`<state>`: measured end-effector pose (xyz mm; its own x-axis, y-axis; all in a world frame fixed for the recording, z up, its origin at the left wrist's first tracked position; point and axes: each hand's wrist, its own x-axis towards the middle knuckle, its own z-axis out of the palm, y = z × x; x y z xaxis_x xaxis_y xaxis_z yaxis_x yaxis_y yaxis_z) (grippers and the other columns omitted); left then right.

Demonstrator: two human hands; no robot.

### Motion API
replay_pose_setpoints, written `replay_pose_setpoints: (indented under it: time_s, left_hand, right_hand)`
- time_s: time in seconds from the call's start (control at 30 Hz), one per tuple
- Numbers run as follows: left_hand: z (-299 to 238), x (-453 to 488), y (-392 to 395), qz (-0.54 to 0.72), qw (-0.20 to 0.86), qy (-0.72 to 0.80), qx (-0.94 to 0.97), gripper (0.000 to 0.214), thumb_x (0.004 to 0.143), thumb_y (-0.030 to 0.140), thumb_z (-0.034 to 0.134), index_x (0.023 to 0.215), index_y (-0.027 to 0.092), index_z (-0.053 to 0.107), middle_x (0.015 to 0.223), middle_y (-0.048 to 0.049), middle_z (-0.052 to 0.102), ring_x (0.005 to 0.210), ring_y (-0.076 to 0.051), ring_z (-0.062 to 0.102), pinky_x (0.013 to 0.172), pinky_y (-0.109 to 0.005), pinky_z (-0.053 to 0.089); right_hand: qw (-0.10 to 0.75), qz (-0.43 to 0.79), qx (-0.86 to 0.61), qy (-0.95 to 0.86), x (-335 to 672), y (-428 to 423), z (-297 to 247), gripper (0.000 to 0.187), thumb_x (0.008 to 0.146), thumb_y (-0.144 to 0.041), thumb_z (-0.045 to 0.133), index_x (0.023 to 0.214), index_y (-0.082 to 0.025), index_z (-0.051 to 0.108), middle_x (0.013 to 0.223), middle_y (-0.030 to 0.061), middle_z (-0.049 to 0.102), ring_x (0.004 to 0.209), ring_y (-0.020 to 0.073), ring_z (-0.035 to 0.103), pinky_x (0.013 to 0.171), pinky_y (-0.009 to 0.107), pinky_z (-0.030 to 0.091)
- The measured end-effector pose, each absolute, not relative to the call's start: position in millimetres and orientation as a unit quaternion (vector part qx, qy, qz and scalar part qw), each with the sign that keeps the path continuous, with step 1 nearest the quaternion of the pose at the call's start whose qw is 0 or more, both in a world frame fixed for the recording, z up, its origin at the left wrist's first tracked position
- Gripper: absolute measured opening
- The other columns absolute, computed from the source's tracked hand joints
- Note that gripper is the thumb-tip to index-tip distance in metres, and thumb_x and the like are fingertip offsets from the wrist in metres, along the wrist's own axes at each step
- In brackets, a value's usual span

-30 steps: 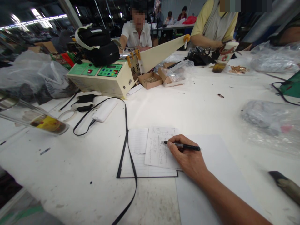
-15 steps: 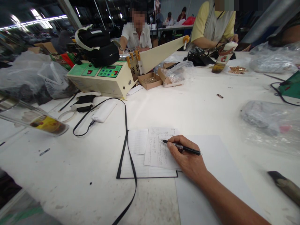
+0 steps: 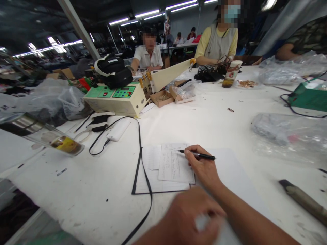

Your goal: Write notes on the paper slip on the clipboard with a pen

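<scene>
A black pen (image 3: 205,156) is pinched in my right hand (image 3: 201,166), its tip over a handwritten paper slip (image 3: 168,166). The slip lies across lined paper (image 3: 150,177) on a dark-edged board or folder. In front of my right forearm, my left hand (image 3: 189,214) is at the bottom centre, smeared by motion. Its fingers look bent, but whether they hold anything cannot be made out. A black strap or cord (image 3: 146,177) runs over the lined paper, and a large white sheet (image 3: 230,170) lies under my right forearm.
A cream machine (image 3: 114,102) with a green panel stands at the back left. Nearby are a white power bank (image 3: 119,129) and a glass bottle (image 3: 63,143) on its side. Plastic bags (image 3: 288,136) and a dark-tipped tool (image 3: 301,197) lie right. Two people sit opposite.
My left hand has come into view from the bottom. My right hand still holds the pen over the slip. The whole view has tilted up slightly.
</scene>
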<state>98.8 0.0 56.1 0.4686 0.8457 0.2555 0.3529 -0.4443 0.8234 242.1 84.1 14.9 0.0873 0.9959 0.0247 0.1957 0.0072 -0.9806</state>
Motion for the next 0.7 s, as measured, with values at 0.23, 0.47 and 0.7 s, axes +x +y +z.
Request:
replay_pose_setpoints:
  time_s: [0.23,0.47,0.7]
  left_hand:
    - [42,10,82,0.285,0.150,0.532,0.783,0.040,0.090,0.025,0.069,0.129,0.024,0.060,0.136,-0.0084,0.062,0.129,-0.029,0.056,0.113,-0.053,0.049]
    - [18,16,110,0.195,0.180,0.457,0.849,0.046,0.085,0.029,0.081,0.127,0.022,0.064,0.143,-0.0087,0.061,0.138,-0.030,0.049,0.120,-0.052,0.041]
    - [11,16,116,0.189,0.181,0.470,0.843,0.043,0.082,0.034,0.084,0.120,0.024,0.066,0.141,-0.0063,0.062,0.135,-0.031,0.051,0.115,-0.052,0.042]
  right_hand:
    - [0.467,0.437,-0.560,-0.526,239,85,14,0.028,0.092,-0.049,0.068,0.091,-0.022,0.071,0.069,0.0001,0.067,0.063,0.0183,0.062,0.060,0.029,0.050]
    - [0.453,0.408,-0.553,-0.568,234,84,15,0.020,0.089,-0.042,0.071,0.092,-0.022,0.071,0.078,0.0006,0.070,0.066,0.0172,0.062,0.062,0.029,0.048]
    - [0.427,0.401,-0.563,-0.583,228,86,13,0.016,0.092,-0.038,0.066,0.084,-0.023,0.067,0.075,-0.0018,0.066,0.062,0.0143,0.057,0.057,0.025,0.045]
